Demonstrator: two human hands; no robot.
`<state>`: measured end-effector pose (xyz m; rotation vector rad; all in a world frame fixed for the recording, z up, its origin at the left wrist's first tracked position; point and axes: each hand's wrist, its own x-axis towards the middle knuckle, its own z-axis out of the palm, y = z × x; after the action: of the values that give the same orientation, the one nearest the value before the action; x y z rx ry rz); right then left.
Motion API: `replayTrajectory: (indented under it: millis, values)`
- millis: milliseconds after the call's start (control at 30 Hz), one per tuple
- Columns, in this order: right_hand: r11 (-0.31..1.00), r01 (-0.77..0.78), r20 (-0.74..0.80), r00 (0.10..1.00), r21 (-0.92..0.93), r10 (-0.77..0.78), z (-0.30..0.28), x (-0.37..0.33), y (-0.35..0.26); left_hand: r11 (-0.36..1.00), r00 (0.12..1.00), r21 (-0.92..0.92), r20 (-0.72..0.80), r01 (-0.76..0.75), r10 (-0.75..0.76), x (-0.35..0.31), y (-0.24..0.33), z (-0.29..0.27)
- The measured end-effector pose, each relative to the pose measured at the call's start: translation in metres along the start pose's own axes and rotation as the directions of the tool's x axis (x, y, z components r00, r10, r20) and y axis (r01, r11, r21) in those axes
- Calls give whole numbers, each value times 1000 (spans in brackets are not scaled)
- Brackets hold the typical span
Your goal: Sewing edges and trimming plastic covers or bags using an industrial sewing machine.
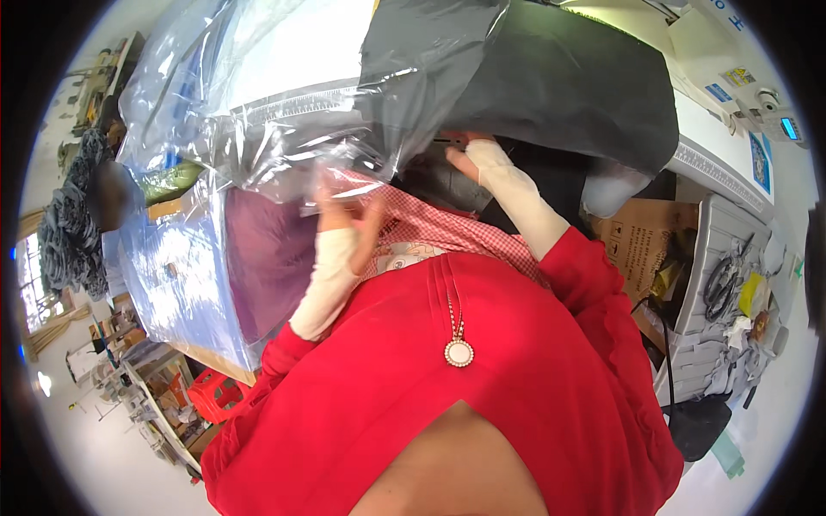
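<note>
Your left hand (pixel 344 211) is up in front of your chest. Its fingers are pressed together on the edge of a big clear plastic bag (pixel 258 95), so you are pinching the crinkly plastic. The bag spreads up and away from that grip, out to your left side. It is shiny and full of folds. Through the plastic, just past your fingers, you can see something white and something dark purple (pixel 267 258) lower down.

Your right hand (pixel 473 159) is a little higher and farther out than your left hand. It is touching the bottom edge of a big black cloth (pixel 568 77). The fingertips go under the cloth and you cannot see them, so you cannot tell if that hand is squeezing the cloth or only pushing on it. The black cloth hangs just above that hand and goes off to your right. Part of the clear bag lies over the left end of the black cloth.

Between your two hands, close to your body, there is a red and white checked cloth (pixel 447 232). Both of your arms wear cream sleeves (pixel 331 284) under a red top (pixel 516 378). A round pendant (pixel 459 352) hangs on your chest.

Well off to the right of your right hand there is a brown cardboard box (pixel 641 241) and a grey tray (pixel 731 292) with small tools. Far to your left there is a red plastic stool (pixel 215 396).
</note>
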<state>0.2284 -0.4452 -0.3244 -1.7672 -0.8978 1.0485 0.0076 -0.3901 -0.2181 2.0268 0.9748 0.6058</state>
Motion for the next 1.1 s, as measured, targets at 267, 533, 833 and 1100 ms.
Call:
replayTrajectory:
  millis: [267, 533, 833, 1100]
  values:
    - [797, 440, -35, 867, -414, -497, 16, 15, -34, 703, 656, 235, -255, -671, 711, 96, 36, -31]
    - [873, 46, 155, 978, 485, -137, -14, -77, -104, 682, 896, 609, 115, -405, 430, 107, -12, -41]
    - [907, 404, -338, 842, -123, -421, -55, -91, -168, 647, 911, 670, 112, -365, 398, 204, 31, -39]
    - [974, -105, -408, 913, -202, 13, -80, -64, -125, 634, 731, 396, 522, -664, 439, 309, 19, 17]
